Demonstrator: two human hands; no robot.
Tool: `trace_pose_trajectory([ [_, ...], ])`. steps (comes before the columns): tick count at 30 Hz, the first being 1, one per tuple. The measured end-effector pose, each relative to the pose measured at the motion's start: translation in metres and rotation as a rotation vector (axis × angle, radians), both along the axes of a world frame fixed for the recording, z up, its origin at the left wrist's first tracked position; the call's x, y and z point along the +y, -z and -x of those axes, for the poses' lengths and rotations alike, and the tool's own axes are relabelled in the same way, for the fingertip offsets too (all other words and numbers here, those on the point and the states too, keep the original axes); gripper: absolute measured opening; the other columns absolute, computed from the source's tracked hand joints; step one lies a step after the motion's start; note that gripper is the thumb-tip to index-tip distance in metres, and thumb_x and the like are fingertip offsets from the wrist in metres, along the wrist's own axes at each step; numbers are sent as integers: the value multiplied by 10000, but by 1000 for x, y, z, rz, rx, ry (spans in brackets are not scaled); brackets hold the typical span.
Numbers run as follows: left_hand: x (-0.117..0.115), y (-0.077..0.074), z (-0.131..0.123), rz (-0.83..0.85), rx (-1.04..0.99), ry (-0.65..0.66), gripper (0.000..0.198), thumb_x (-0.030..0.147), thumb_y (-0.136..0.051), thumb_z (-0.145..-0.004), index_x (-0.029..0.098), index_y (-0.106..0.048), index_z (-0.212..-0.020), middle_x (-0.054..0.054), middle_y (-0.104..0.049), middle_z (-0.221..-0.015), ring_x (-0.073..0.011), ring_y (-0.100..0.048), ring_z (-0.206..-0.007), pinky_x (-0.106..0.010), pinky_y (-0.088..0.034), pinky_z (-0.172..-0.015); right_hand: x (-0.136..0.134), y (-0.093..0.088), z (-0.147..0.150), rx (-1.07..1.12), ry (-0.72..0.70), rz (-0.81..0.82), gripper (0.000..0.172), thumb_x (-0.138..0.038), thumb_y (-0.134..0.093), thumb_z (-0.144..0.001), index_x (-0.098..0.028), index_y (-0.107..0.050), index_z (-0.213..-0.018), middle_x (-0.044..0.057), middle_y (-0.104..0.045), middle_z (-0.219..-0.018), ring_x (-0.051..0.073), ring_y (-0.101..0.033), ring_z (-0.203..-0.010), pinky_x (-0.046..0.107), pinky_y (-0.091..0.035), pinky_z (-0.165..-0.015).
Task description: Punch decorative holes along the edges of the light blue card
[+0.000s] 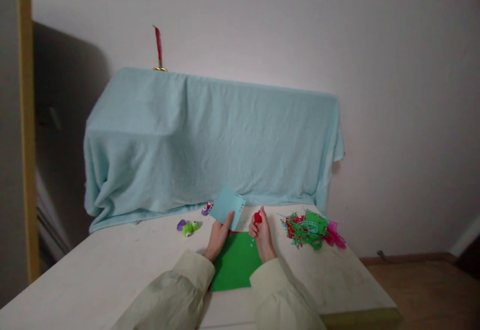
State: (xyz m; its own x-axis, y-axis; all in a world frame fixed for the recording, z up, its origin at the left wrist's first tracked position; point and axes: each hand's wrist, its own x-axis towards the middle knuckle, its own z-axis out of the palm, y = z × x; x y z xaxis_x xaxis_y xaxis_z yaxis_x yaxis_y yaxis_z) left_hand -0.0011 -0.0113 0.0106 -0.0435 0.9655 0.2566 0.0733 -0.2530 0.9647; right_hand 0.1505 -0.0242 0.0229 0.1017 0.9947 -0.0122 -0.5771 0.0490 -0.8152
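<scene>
My left hand [221,235] pinches the lower edge of a light blue paper square [226,204], thumb on top. A row of small cut-outs runs along the paper's right edge. Just right of it, my right hand [262,232] is closed around a small red craft punch [258,217], mostly hidden by the fingers. Under both hands lies a green sheet [237,265], with a few tiny light blue bits on it near the right hand.
Green and purple punches with eyes [188,227] lie to the left, and a purple and red one [206,208] sits behind the paper. At right is a heap of perforated coloured scraps [309,227]. A light blue cloth [232,135] drapes the back of the white table [123,275].
</scene>
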Motion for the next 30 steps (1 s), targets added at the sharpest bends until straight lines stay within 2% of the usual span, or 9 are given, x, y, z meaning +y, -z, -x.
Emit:
trace_pose_trajectory([
  [3,3,0,1,-24,32,-4,465,611,-554,-761,178,-545,-592,4,-520,-472,-171,-497,-489,-273,-387,-535,3,5,1,47,-18,27,513,-698,-544,-707,-214,-418,-596,-101,-323,-368,56,-254,-297,183,-181,-328],
  [7,3,-2,-1,-20,13,-20,433,579,-579,-755,153,-637,-701,-37,-616,-573,-217,-573,-579,-301,-435,-584,7,8,3,-3,-40,-1,539,-706,-532,-707,-219,-366,-548,-94,-331,-345,56,-264,-273,186,-161,-312],
  [11,-1,-6,-4,-29,3,-2,401,541,-593,-763,146,-657,-771,-50,-645,-616,-242,-604,-652,-321,-458,-639,3,5,6,-98,38,-59,467,-620,-610,-706,-221,-398,-587,-107,-341,-364,53,-268,-279,176,-177,-299],
  [16,-6,-15,-5,-112,-132,-58,347,458,-646,-753,154,-651,-920,-90,-695,-867,-266,-611,-962,-356,-450,-860,-6,1,12,-188,104,-131,354,-504,-710,-679,-216,-520,-758,-103,-411,-446,46,-298,-327,160,-187,-309],
  [20,-11,-21,-6,-189,-138,-87,321,425,-632,-781,169,-631,-975,-102,-679,-979,-264,-535,-1132,-398,-372,-999,-6,1,12,-198,52,-142,377,-553,-633,-743,-198,-521,-687,-94,-381,-423,46,-295,-320,170,-187,-312],
  [23,-13,-21,-6,-198,-120,-84,292,427,-637,-776,171,-636,-916,-81,-681,-867,-258,-577,-1052,-371,-427,-926,-3,2,11,-154,-41,-70,495,-644,-544,-759,-199,-457,-560,-93,-319,-374,47,-258,-290,188,-170,-302],
  [26,-14,-18,-8,-158,-70,-33,316,462,-602,-796,162,-623,-894,-58,-665,-794,-224,-617,-836,-319,-479,-759,-2,0,12,-146,-65,-31,521,-662,-562,-731,-209,-412,-521,-92,-300,-357,47,-237,-281,192,-149,-297],
  [30,-15,-13,-9,-99,-32,15,366,514,-583,-796,150,-588,-836,-13,-592,-643,-141,-507,-529,-255,-430,-545,-6,-4,13,-181,-14,-57,487,-616,-603,-736,-205,-422,-547,-94,-298,-387,43,-228,-306,187,-136,-307],
])
